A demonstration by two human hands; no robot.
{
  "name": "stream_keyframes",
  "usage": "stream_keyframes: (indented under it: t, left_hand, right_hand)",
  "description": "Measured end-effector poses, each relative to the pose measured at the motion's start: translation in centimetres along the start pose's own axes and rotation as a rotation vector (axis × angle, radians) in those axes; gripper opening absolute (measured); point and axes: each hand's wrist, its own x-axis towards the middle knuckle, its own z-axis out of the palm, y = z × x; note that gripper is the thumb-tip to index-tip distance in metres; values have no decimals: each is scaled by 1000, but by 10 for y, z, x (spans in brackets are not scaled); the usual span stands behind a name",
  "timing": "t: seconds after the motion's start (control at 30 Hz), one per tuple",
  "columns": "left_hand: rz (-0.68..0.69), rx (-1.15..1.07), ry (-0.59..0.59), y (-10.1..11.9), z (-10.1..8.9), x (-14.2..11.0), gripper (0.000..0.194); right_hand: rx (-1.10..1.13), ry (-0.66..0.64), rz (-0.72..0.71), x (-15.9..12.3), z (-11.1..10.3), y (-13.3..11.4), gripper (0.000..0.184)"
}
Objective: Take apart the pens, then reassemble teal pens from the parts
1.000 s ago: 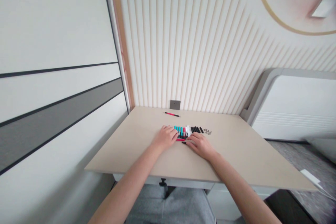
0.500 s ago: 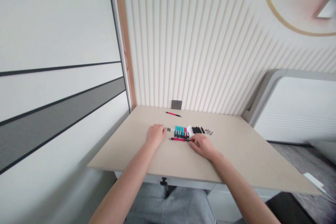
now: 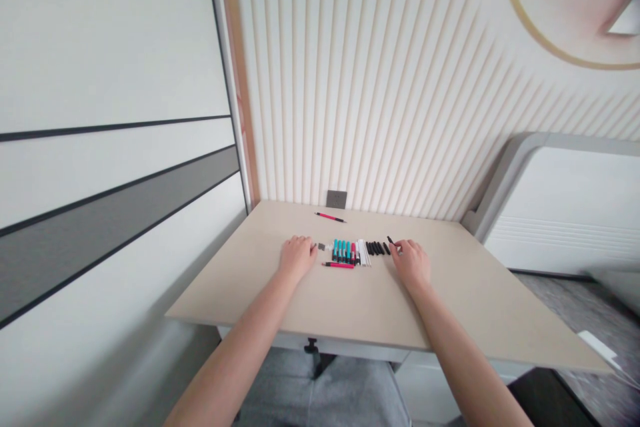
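On the desk, my left hand [image 3: 299,255] lies with its fingers loosely bent, next to a small grey piece [image 3: 321,247] and clear bits. Between the thumb and fingers of my right hand [image 3: 411,261] is a slim black pen grip [image 3: 391,240], its tip sticking out to the upper left. A row of black grips [image 3: 375,248] is just left of that hand. Farther left come white tubes [image 3: 363,252], a red pen barrel [image 3: 353,252] and several teal pen barrels [image 3: 342,251]. A red barrel [image 3: 340,265] lies crosswise in front of the row.
A whole red and black pen [image 3: 330,217] lies toward the back of the beige desk [image 3: 350,307]. Behind the desk is a ribbed wall with a dark socket plate [image 3: 337,199]. A white cabinet [image 3: 125,233] stands close on the left, a bed headboard [image 3: 565,207] on the right.
My right hand has moved right and away from the front red pen, taking its black end piece along. The metal tips at the right are now hidden by that hand. My left hand stays put.
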Motion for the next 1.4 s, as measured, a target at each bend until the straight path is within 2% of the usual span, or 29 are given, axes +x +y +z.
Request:
stream_keyframes:
  t: [0.27, 0.53, 0.8, 0.9, 1.07, 1.13, 1.23, 1.4]
  left_hand:
    - [-5, 9, 19, 1, 1, 0, 20]
    - [-32, -13, 15, 0, 1, 1, 20]
    - [-44, -49, 54, 0, -3, 2, 20]
    - [69, -102, 66, 7, -8, 2, 17]
    - [491, -178, 1, 20, -17, -2, 20]
    - [598, -175, -45, 22, -18, -3, 21]
    - [639, -154, -79, 22, -19, -5, 19]
    - [624, -130, -75, 18, -16, -4, 15]
  right_hand:
    - [-150, -94, -59, 3, 2, -16, 33]
    - [-165, -165, -75, -3, -2, -18, 31]
    - [-158, -174, -67, -3, -4, -19, 28]
    - [-143, -154, -92, -3, -3, -19, 25]
    - [-122, -133, -141, -4, -1, -19, 25]
    - [-112, -131, -139, -5, 0, -19, 27]
    - [-96, -136, -133, -5, 0, -19, 28]
    - [-86, -142, -147, -5, 0, -18, 26]
